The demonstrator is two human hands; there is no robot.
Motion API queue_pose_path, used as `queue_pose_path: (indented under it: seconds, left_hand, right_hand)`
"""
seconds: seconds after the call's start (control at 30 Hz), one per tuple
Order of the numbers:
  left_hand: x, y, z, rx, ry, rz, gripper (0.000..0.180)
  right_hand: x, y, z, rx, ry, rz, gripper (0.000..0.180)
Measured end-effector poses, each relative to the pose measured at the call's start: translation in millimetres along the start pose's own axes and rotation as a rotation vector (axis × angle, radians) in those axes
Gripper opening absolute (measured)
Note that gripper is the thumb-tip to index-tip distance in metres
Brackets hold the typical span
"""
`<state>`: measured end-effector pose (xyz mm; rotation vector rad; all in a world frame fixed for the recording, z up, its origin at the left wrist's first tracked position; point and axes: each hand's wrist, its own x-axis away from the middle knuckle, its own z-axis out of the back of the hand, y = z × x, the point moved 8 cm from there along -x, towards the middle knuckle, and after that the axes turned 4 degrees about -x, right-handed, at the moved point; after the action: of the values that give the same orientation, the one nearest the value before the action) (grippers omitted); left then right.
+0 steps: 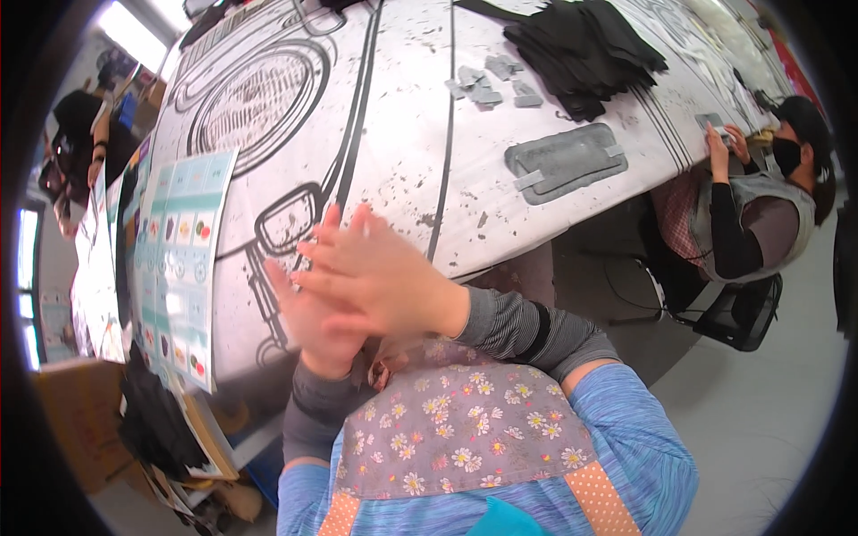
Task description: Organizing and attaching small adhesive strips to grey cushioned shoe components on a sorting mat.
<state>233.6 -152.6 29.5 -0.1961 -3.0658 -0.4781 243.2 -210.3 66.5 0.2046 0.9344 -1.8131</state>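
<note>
My right hand (391, 275) lies across my left hand (315, 323) above the table's near edge. Palms seem pressed or rubbed together, with motion blur on both. Fingers of both hands are stretched out, and I see nothing held in them. To the right on the table is a flat grey rectangular pad (567, 163) with rounded corners and a light grey tab at each end. Beyond it sit several small grey fabric pieces (490, 83), loosely heaped. A stack of black cloth pieces (585, 55) spreads out behind these.
The white table cover (407, 116) carries black line drawings and dark scuffs. A glossy sheet with coloured pictures (183, 259) hangs at the left edge. At right a seated person (760, 196) handles a small grey piece. Another person (85, 134) stands far left; cardboard boxes (85, 415) are below.
</note>
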Motion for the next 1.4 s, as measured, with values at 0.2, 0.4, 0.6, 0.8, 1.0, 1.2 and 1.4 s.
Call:
queue_pose_path:
  seconds: [0.2, 0.4, 0.6, 0.8, 1.0, 1.2, 1.4]
  left_hand:
    - [38, 66, 33, -0.471, -0.219, -0.260, 0.082]
    - [67, 97, 75, -1.659, 0.173, -0.690, 0.036]
    - [58, 87, 72, -1.510, 0.333, -0.683, 0.024]
    - [59, 81, 66, -1.633, 0.328, -0.622, 0.028]
    - [61, 82, 62, -1.686, 0.367, -0.648, 0.019]
    - [59, 82, 60, -1.761, 0.375, -0.659, 0.010]
    - [63, 83, 63, -1.754, 0.383, -0.676, 0.009]
  right_hand:
    - [60, 100, 22, 0.205, 0.068, -0.520, 0.039]
    - [66, 83, 35, 0.109, 0.106, -0.283, 0.029]
    - [59, 99, 66, -0.355, -0.208, -0.679, 0.034]
    - [39, 235, 190, 0.396, -0.313, -0.706, 0.032]
    - [62, 339, 194, 0.295, -0.418, -1.325, 0.051]
    - [18, 326, 185, 0.129, -0.361, -1.168, 0.033]
    - [13, 381, 204, 0.548, -0.380, -0.972, 0.063]
